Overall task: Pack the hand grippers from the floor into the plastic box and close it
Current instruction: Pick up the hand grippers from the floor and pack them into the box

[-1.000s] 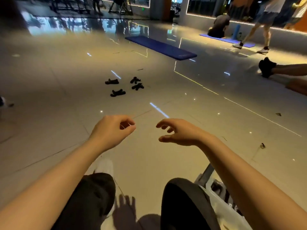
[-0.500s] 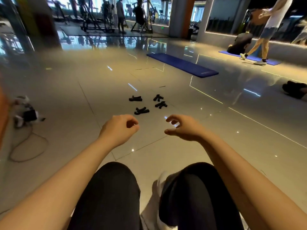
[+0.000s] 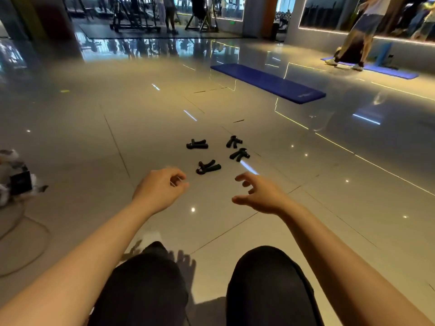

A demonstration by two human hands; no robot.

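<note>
Left to right: a cable (image 3: 22,234) loops on the floor (image 3: 94,142) at the far left. The left hand (image 3: 159,190) is outstretched, fingers loosely curled, holding nothing. Just beyond the hands lie four black hand grippers (image 3: 208,167), close together on the tiles, untouched. The right hand (image 3: 259,194) reaches forward, fingers spread and bent, empty. A blue mat (image 3: 268,82) lies farther back, right.

A gym: exercise machines (image 3: 131,17), blue mat (image 3: 268,82)
</note>
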